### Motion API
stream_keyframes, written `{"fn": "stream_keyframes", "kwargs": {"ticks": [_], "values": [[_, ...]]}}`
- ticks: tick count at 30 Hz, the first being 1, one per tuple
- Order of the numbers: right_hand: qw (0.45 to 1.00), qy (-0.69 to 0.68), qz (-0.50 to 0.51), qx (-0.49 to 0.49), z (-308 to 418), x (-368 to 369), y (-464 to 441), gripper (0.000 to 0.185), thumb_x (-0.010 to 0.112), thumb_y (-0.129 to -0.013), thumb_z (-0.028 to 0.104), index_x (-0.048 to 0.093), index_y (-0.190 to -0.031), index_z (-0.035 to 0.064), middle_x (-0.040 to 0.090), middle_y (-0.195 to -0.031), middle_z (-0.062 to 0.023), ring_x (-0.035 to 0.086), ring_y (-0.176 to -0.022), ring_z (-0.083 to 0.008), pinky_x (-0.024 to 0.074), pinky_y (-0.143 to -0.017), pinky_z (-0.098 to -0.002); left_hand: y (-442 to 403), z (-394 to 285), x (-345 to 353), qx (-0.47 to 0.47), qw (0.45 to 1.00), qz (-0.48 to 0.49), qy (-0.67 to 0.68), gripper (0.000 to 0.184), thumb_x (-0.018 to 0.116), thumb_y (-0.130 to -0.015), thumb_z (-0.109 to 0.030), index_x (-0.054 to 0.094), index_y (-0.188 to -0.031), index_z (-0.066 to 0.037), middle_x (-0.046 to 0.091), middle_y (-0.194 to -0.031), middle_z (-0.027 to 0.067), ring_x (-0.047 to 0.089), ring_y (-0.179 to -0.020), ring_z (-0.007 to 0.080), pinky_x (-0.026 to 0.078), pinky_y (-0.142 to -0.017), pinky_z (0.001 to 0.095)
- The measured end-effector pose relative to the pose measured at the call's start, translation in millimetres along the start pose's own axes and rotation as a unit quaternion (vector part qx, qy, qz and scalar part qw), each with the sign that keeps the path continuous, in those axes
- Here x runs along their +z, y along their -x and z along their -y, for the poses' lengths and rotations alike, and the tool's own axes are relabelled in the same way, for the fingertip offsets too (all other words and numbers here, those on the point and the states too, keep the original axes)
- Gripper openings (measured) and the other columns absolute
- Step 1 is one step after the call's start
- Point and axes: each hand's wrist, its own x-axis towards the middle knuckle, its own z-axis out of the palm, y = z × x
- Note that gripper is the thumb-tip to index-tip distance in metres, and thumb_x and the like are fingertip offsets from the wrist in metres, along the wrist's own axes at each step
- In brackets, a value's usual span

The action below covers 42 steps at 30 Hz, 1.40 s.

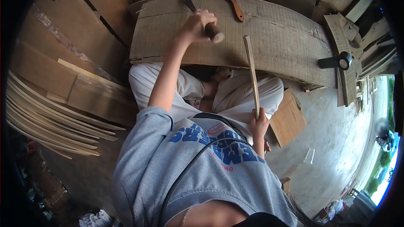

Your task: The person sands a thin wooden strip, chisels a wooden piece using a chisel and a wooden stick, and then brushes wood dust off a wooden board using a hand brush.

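Note:
My left hand [197, 26] is wrapped round a tool with a thick round wooden handle [214, 32]. Its dark flat blade [190, 3] points away over the wide wooden board [286, 33] in front of my legs; the middle of the tool is hidden by my fingers. Low at my right side, my right hand [259, 124] grips the near end of a thin wooden stick [251, 73]. The stick slants up past my knee, with its far end over the board. A flat paint brush [233, 3] with pale bristles lies at the board's far edge.
Curved thin wooden strips [54, 120] are stacked at the left. A black cylindrical object [336, 62] lies at the board's right end, near piled wood scraps [345, 29]. A flat wood piece [288, 120] and a clear cup [309, 156] are on the floor. A black cable [185, 168] crosses my shirt.

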Motion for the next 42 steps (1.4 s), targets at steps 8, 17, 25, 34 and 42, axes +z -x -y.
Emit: {"fn": "stream_keyframes", "kwargs": {"ticks": [8, 17, 25, 34, 42], "values": [[1.0, -0.001, 0.004, -0.003, 0, -2, -1, 0.02, 0.059, -0.084, 0.022, 0.054, -0.094, 0.0051, 0.059, -0.069, -0.0193, 0.059, -0.064, -0.0382, 0.0455, -0.056, -0.0436, -1, 8, 0, -0.001, 1.0, 0.019, -0.009, 0.028, 0.07, -0.057, -0.022, 0.047, -0.062, -0.006, 0.048, -0.06, 0.0063, 0.051, -0.062, 0.0234, 0.039, -0.065, 0.0334], [1.0, -0.005, -0.006, -0.008, 0, -1, 1, 0.019, 0.058, -0.085, 0.024, 0.055, -0.093, 0.0066, 0.06, -0.069, -0.0183, 0.06, -0.064, -0.0381, 0.0462, -0.056, -0.0439, 21, -80, 4, 0.019, 0.987, -0.036, 0.154, 0.018, 0.071, -0.055, -0.015, 0.056, -0.063, -0.011, 0.059, -0.068, 0.006, 0.057, -0.068, 0.026, 0.044, -0.069, 0.0354], [0.998, -0.059, 0.009, 0.004, -4, -14, 8, 0.016, 0.057, -0.086, 0.021, 0.055, -0.09, 0.0054, 0.057, -0.067, -0.0187, 0.058, -0.063, -0.0378, 0.0445, -0.057, -0.0419, 63, -196, 41, 0.058, 0.987, -0.036, 0.145, 0.021, 0.071, -0.067, -0.021, 0.055, -0.059, -0.01, 0.055, -0.06, 0.003, 0.058, -0.063, 0.0217, 0.046, -0.073, 0.0332], [0.987, -0.144, -0.068, -0.035, 2, -55, 40, 0.01, 0.055, -0.086, 0.013, 0.052, -0.083, 0.003, 0.048, -0.06, -0.0166, 0.052, -0.054, -0.0356, 0.0388, -0.049, -0.0384, 58, -194, 48, 0.079, 0.984, -0.036, 0.155, 0.018, 0.067, -0.062, -0.01, 0.05, -0.057, -0.008, 0.053, -0.058, 0.0059, 0.056, -0.059, 0.0249, 0.047, -0.066, 0.0335], [0.985, -0.108, -0.086, -0.106, -9, -85, 90, 0.008, 0.054, -0.082, 0.006, 0.051, -0.078, 0.0006, 0.049, -0.057, -0.015, 0.054, -0.049, -0.0293, 0.0416, -0.049, -0.0354, 44, -185, 47, 0.072, 0.983, -0.063, 0.158, 0.017, 0.068, -0.062, -0.009, 0.051, -0.059, -0.009, 0.053, -0.058, 0.0065, 0.056, -0.057, 0.0252, 0.046, -0.063, 0.0327]]}}
